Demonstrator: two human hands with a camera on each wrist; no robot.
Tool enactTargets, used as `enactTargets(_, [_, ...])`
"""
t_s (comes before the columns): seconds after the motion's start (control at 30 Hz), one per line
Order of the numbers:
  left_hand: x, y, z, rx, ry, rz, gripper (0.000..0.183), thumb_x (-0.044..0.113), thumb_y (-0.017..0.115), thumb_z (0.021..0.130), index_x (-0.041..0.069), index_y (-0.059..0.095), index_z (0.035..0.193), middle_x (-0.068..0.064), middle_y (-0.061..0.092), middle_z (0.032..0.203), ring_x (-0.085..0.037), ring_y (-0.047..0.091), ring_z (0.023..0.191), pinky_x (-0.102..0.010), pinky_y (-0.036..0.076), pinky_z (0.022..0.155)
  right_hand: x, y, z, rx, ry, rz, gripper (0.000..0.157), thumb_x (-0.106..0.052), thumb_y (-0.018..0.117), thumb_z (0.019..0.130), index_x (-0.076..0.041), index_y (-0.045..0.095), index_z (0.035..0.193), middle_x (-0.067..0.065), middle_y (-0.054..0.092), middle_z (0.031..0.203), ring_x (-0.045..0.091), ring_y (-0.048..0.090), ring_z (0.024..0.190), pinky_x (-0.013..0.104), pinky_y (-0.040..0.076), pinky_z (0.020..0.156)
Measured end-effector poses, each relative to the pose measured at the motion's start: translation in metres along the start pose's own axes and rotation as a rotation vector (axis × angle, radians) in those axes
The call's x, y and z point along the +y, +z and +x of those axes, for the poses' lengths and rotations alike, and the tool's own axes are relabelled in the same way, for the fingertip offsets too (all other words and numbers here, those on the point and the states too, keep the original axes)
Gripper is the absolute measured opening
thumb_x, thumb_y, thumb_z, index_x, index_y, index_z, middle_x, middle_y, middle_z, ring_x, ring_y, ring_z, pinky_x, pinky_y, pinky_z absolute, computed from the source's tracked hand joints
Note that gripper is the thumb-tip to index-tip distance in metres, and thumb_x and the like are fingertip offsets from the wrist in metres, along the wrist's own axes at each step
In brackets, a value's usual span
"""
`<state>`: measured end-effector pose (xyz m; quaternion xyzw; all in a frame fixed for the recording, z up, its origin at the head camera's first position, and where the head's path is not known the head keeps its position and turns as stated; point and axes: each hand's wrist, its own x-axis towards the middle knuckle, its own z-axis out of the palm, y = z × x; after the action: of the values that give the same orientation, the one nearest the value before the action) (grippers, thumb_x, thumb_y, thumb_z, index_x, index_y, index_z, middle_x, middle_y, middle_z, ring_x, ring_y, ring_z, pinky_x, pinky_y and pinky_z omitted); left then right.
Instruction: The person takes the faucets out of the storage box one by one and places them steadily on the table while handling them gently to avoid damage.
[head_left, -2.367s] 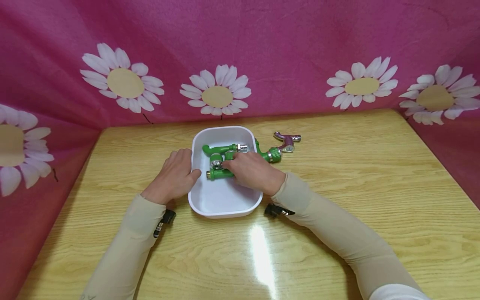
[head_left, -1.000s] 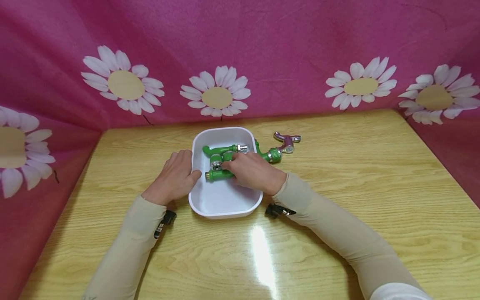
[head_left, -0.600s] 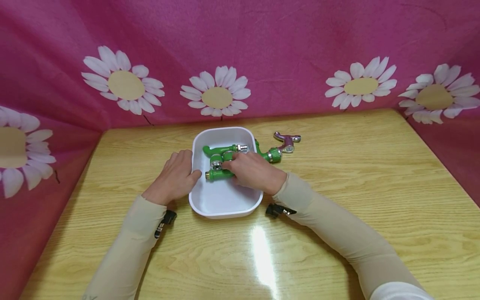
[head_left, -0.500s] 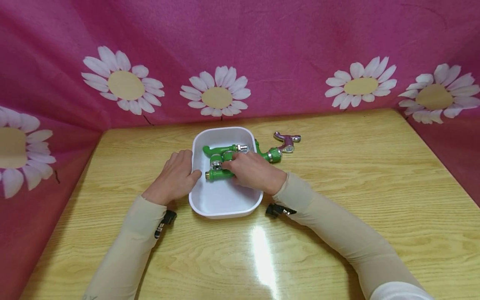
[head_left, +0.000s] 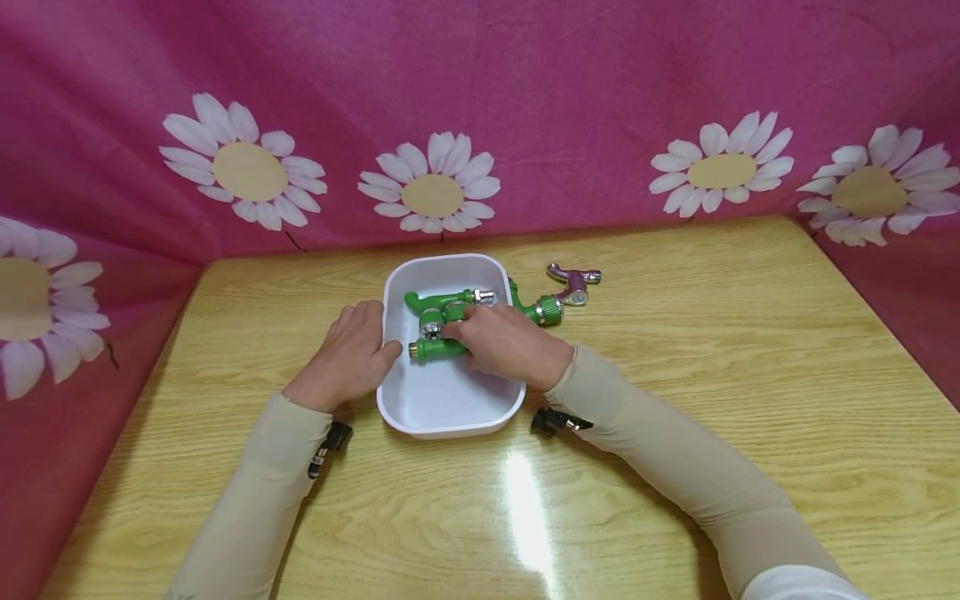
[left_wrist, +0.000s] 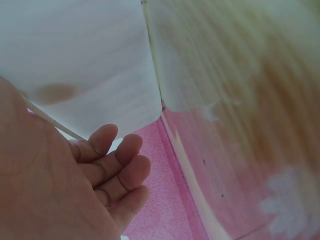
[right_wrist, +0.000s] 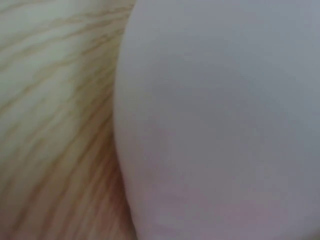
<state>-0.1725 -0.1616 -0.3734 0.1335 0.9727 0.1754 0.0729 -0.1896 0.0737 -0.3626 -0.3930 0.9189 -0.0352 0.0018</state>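
A white plastic tub [head_left: 450,408] stands on the table in the head view. My left hand [head_left: 343,354] grips its left rim, thumb over the edge and fingers along the outer wall. In the left wrist view the fingers [left_wrist: 131,172] curl beside that wall. Inside the tub, my right hand [head_left: 506,342] holds a green tap [head_left: 442,348] with a brass threaded end; the hand hides much of it. Behind it lies another green tap [head_left: 442,302] with a silver nozzle. The right wrist view shows only the tub's outer wall [right_wrist: 215,120] and some table.
Just right of the tub lies a green tap with a ribbed knob [head_left: 549,311], partly hidden by my right hand. A purple tap [head_left: 576,283] with chrome ends lies close behind it. A pink flowered cloth [head_left: 570,125] hangs along the far edge of the wooden table [head_left: 720,333].
The green tap in my right hand has shifted very slightly left within the tub. My left hand keeps its hold on the rim, and the other taps look unchanged.
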Motion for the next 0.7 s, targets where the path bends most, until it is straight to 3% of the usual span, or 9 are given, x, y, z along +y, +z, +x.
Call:
enactTargets(0.3, [-0.0009, 0.0005, 0.0008, 0.004, 0.003, -0.009, 0.05, 0.025, 0.046, 0.099, -0.008, 0.039, 0.137, -0.018, 0.05, 0.117, -0.032, 0.039, 0.108, -0.041, 0.033, 0.09, -0.0003, -0.0009, 0.0004, -0.017, 0.013, 0.018, 0.033, -0.015, 0.077, 0.089, -0.02, 0.075, 0.122, 0.007, 0.073, 0.103, 0.022, 0.069, 0.094, 0.041, 0.058, 0.076])
enactTargets(0.7, [-0.0003, 0.0003, 0.0004, 0.003, 0.002, -0.006, 0.05, 0.025, 0.045, 0.099, -0.008, 0.04, 0.136, -0.018, 0.05, 0.117, -0.032, 0.039, 0.108, -0.042, 0.034, 0.091, -0.001, -0.0032, -0.0021, 0.032, -0.023, 0.009, 0.03, -0.017, 0.079, 0.088, -0.02, 0.076, 0.118, 0.005, 0.072, 0.099, 0.021, 0.069, 0.091, 0.039, 0.058, 0.074])
